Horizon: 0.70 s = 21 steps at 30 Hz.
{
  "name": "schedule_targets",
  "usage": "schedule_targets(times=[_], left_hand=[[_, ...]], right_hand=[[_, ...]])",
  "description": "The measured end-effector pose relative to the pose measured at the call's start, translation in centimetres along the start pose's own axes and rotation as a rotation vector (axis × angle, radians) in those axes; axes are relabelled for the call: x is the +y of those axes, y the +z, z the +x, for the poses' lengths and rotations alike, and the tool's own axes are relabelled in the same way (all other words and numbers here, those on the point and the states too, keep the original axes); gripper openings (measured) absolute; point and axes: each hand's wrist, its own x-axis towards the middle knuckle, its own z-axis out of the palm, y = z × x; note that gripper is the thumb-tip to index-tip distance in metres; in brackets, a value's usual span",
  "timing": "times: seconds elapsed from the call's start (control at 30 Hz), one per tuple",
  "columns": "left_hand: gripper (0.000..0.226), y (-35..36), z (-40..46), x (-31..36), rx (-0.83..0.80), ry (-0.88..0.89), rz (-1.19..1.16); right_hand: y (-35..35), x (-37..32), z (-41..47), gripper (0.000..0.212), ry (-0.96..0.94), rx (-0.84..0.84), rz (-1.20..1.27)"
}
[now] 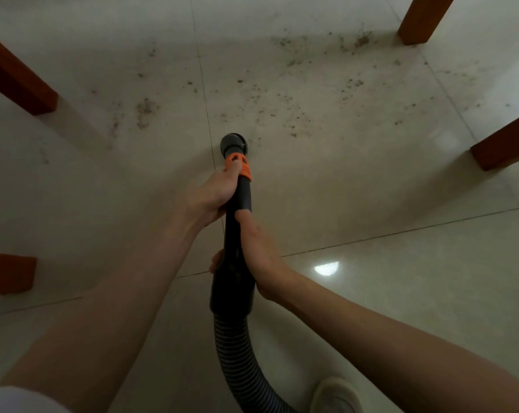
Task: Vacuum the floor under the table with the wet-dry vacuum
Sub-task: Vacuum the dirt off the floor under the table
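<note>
A black vacuum wand (237, 228) with an orange collar (242, 166) points away from me, its round nozzle (232, 143) low over the pale tiled floor (371, 180). My left hand (213, 195) grips the wand just behind the orange collar. My right hand (259, 254) grips the thicker black cuff lower down, where the ribbed hose (237, 362) joins it. Dark crumbs and dirt (282, 105) are scattered over the tiles beyond the nozzle, from left to far right.
Brown wooden table legs stand around the dirty patch: one at left (22, 81), one at far right top (422, 22), one at right (505, 144), and a wooden piece at lower left (7, 274). My light-coloured shoe (335, 396) is beside the hose.
</note>
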Motion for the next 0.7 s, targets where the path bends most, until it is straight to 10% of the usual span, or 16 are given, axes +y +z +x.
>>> schedule_targets(times=[0.7], left_hand=[[0.035, 2.3, 2.3, 1.0, -0.042, 0.012, 0.088]], right_hand=[[-1.8, -1.0, 0.8, 0.043, -0.020, 0.148, 0.006]])
